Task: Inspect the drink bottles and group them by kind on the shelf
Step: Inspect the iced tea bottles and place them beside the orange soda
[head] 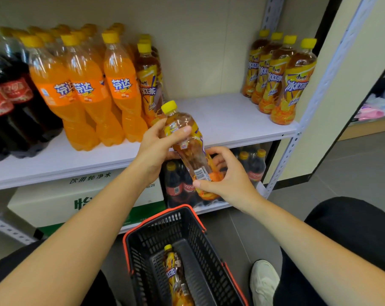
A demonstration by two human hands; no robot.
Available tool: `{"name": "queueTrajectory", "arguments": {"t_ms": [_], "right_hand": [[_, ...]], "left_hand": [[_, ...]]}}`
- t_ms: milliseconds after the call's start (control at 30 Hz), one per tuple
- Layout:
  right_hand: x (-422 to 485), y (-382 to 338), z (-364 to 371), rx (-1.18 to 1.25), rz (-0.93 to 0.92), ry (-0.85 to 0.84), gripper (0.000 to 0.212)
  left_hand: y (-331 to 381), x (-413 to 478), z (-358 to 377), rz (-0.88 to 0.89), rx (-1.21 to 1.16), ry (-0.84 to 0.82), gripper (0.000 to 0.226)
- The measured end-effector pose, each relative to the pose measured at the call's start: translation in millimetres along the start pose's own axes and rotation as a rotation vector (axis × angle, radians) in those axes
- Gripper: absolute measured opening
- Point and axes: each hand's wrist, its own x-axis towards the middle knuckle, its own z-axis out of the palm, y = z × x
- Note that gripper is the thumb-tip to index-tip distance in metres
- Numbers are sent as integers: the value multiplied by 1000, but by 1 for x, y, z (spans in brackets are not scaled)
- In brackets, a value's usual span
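Both hands hold one iced tea bottle with a yellow cap, tilted in front of the white shelf. My left hand grips its upper part, and my right hand grips its lower end, barcode facing me. Several iced tea bottles stand at the shelf's right end, and a few more iced tea bottles beside the orange soda bottles. Dark cola bottles fill the far left. Another iced tea bottle lies in the black basket.
The basket with its red rim stands on the floor between my knees. Below the shelf sit a white and green water carton and packed cola bottles. A perforated metal upright bounds the shelf on the right.
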Motion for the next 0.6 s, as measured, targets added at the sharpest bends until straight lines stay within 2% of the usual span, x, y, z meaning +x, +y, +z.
{"name": "queueTrajectory", "arguments": {"t_ms": [100,167,333,467,600], "right_hand": [[3,-5,-5,184,109,-131,67],[4,-4,-8,216,122,-157,65],[3,2,-6,138,110,-104,65],[6,0,-6,73,125,-118,57],[9,-8,-7,170,29,-6,54]], "left_hand": [[3,1,-5,-9,-90,36,44],[4,2,-7,-22,-132,29,45],[6,1,-10,-29,-131,-55,38],[5,-5,-7,42,-115,-117,52],[0,-13,3,113,-71,-222,62]]}}
